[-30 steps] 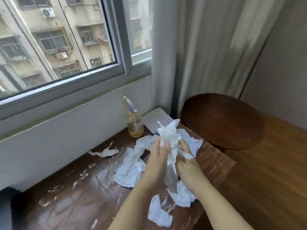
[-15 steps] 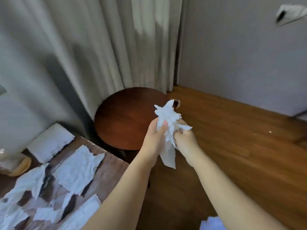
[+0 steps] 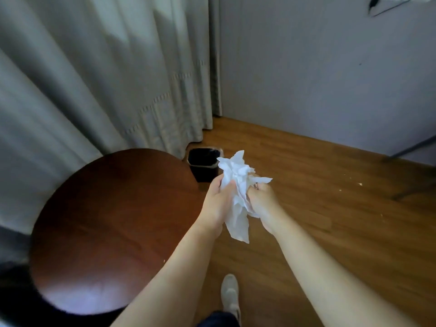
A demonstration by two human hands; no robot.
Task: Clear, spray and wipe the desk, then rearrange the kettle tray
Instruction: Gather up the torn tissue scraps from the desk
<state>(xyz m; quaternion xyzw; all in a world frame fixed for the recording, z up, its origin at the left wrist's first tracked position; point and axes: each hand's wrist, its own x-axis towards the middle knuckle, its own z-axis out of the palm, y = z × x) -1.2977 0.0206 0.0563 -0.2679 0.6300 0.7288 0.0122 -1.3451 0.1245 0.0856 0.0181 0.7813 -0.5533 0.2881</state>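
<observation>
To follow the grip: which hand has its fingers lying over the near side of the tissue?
The left hand; its fingers lie across the crumpled tissue, while the right hand curls beside it.

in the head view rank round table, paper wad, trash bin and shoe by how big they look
1. round table, by far the largest.
2. paper wad, held in the left hand and right hand; it is nearer the camera, which inflates it.
3. trash bin and shoe: too alike to rank; the bin is farther away and partly hidden.
</observation>
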